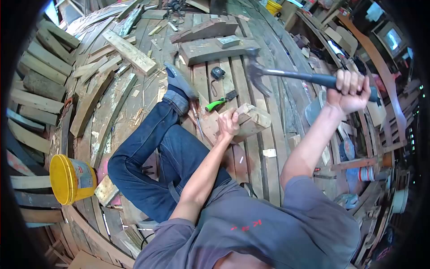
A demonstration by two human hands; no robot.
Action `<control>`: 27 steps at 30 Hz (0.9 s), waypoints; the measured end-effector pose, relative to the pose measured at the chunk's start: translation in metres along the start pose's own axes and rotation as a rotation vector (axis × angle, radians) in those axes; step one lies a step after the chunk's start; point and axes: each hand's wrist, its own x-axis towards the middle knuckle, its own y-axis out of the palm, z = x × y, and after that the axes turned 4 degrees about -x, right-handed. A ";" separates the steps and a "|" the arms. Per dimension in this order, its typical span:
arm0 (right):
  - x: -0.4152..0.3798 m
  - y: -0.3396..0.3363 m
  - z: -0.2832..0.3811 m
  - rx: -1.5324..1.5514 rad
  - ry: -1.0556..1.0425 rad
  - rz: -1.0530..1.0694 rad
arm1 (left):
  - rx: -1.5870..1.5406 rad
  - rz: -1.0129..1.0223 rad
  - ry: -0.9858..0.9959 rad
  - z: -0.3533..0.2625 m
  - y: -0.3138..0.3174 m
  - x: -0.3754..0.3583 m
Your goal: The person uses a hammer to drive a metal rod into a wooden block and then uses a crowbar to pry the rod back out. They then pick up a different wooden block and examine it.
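Yellow bucket point(62, 179) near curved timbers point(38, 99) | tape measure point(217, 73) on slatted floor point(201, 80) | wood chips point(135, 93) scattered

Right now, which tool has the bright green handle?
The small dark-ended tool between the left hand and the tape measure; the grip of the raised hammer is dark.
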 end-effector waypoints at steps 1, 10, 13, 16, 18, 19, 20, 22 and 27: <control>-0.008 -0.007 0.014 -0.042 -0.033 -0.032 | 0.013 0.021 0.020 -0.004 -0.004 0.001; -0.114 -0.077 0.007 -0.680 0.413 -0.350 | 0.231 -0.011 -0.076 -0.008 -0.036 0.024; -0.139 -0.095 -0.008 -0.800 0.605 -0.452 | 0.320 -0.008 -0.299 -0.018 -0.034 0.034; -0.155 -0.108 -0.020 -0.807 0.801 -0.487 | 0.390 0.057 -0.440 -0.011 -0.018 0.037; -0.168 -0.116 -0.029 -0.797 0.902 -0.468 | 0.476 0.155 -0.542 -0.010 -0.003 0.036; -0.179 -0.131 -0.033 -0.764 0.948 -0.442 | 0.517 0.204 -0.526 -0.004 0.005 0.034; -0.186 -0.136 -0.037 -0.769 0.957 -0.469 | 0.562 0.269 -0.521 -0.004 0.012 0.032; -0.196 -0.142 -0.043 -0.778 0.969 -0.505 | 0.696 0.355 -0.456 0.004 0.028 0.023; -0.220 -0.167 -0.052 -0.793 0.984 -0.517 | 0.819 0.495 -0.354 0.028 0.052 0.011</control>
